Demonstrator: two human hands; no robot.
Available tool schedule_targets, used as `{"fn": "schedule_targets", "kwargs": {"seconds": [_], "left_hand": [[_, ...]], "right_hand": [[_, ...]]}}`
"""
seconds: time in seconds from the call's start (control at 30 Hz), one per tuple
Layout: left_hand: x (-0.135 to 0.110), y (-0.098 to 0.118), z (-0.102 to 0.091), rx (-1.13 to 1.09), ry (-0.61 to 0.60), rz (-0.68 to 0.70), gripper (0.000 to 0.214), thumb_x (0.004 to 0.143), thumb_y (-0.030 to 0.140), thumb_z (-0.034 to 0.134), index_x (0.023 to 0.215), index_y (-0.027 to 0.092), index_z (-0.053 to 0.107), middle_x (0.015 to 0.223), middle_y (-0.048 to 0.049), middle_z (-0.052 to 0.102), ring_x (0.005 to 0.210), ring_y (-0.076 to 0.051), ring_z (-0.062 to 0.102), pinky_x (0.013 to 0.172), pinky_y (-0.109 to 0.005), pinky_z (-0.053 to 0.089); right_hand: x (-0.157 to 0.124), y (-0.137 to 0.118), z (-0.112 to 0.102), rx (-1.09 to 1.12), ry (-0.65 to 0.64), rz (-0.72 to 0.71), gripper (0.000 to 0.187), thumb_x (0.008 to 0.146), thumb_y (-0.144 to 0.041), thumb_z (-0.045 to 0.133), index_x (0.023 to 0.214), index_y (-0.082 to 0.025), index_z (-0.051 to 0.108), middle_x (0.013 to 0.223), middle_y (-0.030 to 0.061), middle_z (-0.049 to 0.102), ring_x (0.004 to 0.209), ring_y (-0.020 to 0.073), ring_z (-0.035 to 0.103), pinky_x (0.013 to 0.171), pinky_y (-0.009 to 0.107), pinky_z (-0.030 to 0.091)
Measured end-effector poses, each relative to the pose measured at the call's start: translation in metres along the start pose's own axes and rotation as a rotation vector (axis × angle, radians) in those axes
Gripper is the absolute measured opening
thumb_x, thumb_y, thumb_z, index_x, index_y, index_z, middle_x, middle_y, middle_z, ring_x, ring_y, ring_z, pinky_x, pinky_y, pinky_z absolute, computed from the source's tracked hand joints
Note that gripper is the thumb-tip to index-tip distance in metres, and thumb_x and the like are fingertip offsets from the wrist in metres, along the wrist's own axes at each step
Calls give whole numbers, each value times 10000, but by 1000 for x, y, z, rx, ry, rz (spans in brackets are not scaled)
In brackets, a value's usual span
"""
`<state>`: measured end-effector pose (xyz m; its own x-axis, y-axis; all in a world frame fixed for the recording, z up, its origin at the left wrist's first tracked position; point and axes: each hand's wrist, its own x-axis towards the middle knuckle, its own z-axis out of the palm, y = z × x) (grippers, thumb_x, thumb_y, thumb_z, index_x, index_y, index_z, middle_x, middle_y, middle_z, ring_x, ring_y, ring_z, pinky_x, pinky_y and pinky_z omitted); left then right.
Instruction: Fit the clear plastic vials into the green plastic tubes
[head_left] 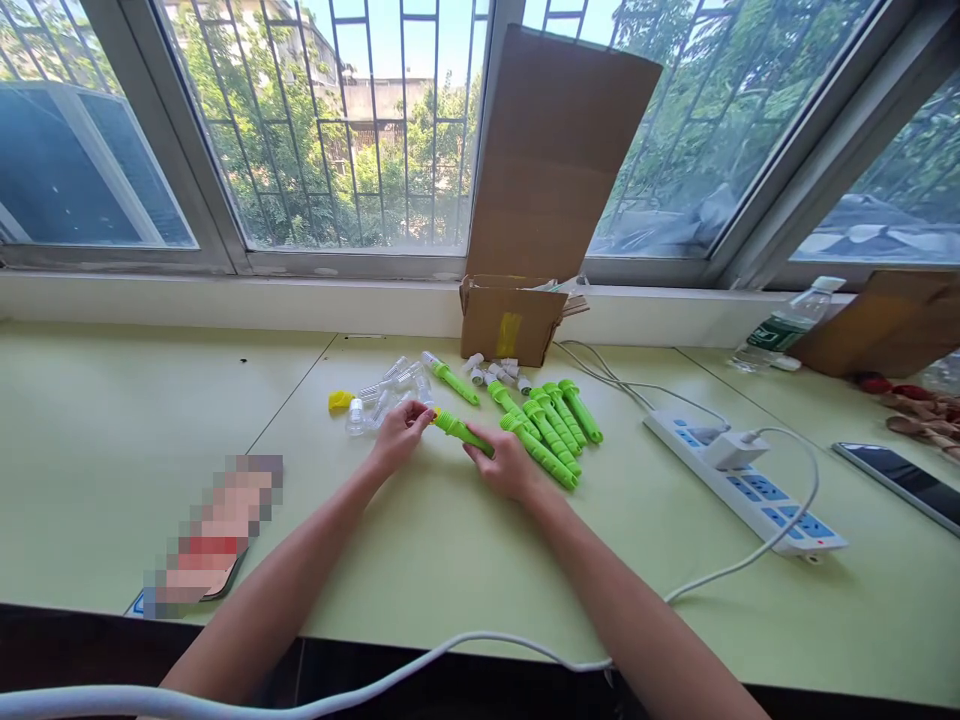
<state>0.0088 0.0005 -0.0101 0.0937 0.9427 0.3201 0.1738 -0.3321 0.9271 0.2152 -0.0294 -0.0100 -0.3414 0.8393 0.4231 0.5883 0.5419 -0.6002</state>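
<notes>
My left hand point(400, 433) and my right hand point(505, 465) hold one green ribbed tube point(459, 431) between them, just above the pale green table point(112, 440). The left fingers pinch its flared end; the right fingers grip the other end. Several more green tubes point(551, 425) lie side by side to the right of my right hand. Another green tube with a clear cap point(450, 378) lies further back. Clear plastic caps point(382, 395) sit in a loose pile behind my left hand, beside a small yellow piece point(340, 401).
An open cardboard box point(510, 315) stands at the window sill with small white parts point(495, 372) in front. A white power strip point(746, 480) with a plugged charger and cables lies right. A phone point(896, 480) and a water bottle point(784, 325) are far right.
</notes>
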Motion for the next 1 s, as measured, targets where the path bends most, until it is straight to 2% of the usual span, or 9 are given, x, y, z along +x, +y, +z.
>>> {"fn": "schedule_targets", "kwargs": {"seconds": [0.23,0.6,0.83,1.0], "left_hand": [[-2,2,2,-6,-77,12,269,784,425,613,778,157,590,749,-21,618,690,-133,576,636,-255,453],[-4,5,-5,-31,-162,36,256,788,408,618,769,153,597,935,-66,658,808,-153,604,726,-285,480],[-7,10,-1,-81,-223,-91,297,733,413,688,845,146,622,862,-67,675,780,-165,635,741,-306,501],[-6,9,-2,-133,-227,-90,305,699,395,725,809,142,596,881,-62,675,765,-149,641,743,-305,515]], "right_hand": [[-1,0,-5,-79,-53,-2,443,804,-218,575,1246,-220,602,1119,61,686,948,243,653,853,351,507],[-2,-5,-17,-241,-100,28,432,815,-240,576,1246,-262,604,933,30,709,785,178,636,732,263,465],[-4,-3,-16,-400,-142,11,445,822,-250,572,1261,-314,588,919,24,695,760,173,616,674,254,415],[-4,-1,-9,-351,-119,20,460,832,-257,562,1289,-300,563,935,29,691,789,180,617,698,258,428]]}}
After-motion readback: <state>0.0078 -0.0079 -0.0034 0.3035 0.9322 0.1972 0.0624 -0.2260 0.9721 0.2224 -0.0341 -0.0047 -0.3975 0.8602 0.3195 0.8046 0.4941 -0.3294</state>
